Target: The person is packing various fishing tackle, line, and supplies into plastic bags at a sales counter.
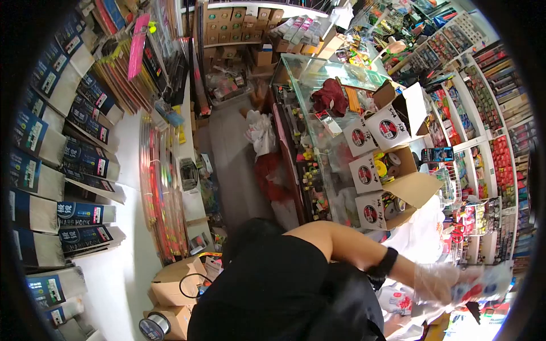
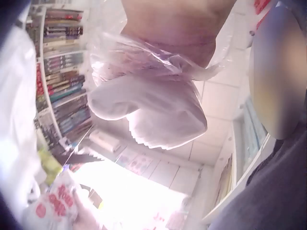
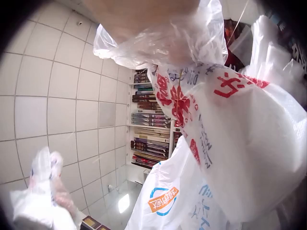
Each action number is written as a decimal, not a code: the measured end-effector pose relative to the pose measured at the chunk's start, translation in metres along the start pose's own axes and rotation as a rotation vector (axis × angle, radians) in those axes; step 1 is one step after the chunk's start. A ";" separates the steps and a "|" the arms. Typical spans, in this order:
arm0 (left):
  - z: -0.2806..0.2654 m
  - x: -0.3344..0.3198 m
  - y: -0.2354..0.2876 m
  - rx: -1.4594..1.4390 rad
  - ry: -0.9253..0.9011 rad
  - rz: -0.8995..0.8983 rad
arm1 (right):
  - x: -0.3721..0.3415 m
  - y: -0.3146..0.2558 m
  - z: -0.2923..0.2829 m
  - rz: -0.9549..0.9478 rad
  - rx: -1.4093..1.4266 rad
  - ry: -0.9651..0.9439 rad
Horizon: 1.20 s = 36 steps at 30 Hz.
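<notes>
At right wrist only: orange-logoed bag (image 3: 160,196)

Floor (image 1: 230,165), grey, formed a narrow aisle; glass-topped counter (image 1: 296,71) stood to its right; white shelving (image 1: 476,142), densely stocked, rose at far right; broad white surface (image 1: 131,227) lay at left; ceiling (image 3: 61,81) was white, square-panelled; bright light (image 3: 124,203) glowed, rectangular
</notes>
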<state>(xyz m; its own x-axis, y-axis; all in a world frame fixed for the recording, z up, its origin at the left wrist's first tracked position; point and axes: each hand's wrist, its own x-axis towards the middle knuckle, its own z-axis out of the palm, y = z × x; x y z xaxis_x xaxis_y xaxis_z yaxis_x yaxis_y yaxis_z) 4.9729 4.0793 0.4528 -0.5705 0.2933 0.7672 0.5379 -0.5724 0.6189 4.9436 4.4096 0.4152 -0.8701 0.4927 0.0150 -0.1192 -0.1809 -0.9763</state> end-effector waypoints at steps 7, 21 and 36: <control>-0.158 -0.071 0.086 0.478 0.067 0.097 | -0.039 0.085 -0.008 0.172 0.149 0.045; -0.374 -0.176 0.155 0.226 1.038 -0.211 | -0.060 0.122 -0.033 0.236 0.419 0.296; -0.433 -0.160 0.074 1.999 0.761 -0.904 | -0.105 0.126 -0.096 0.023 0.302 0.394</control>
<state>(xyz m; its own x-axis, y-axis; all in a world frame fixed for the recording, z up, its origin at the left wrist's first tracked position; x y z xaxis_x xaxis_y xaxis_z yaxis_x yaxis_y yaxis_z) 4.8351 3.6586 0.3024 -0.7181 -0.5587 0.4149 -0.4462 0.8272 0.3416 5.0665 4.4170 0.2701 -0.6339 0.7596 -0.1456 -0.2858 -0.4050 -0.8685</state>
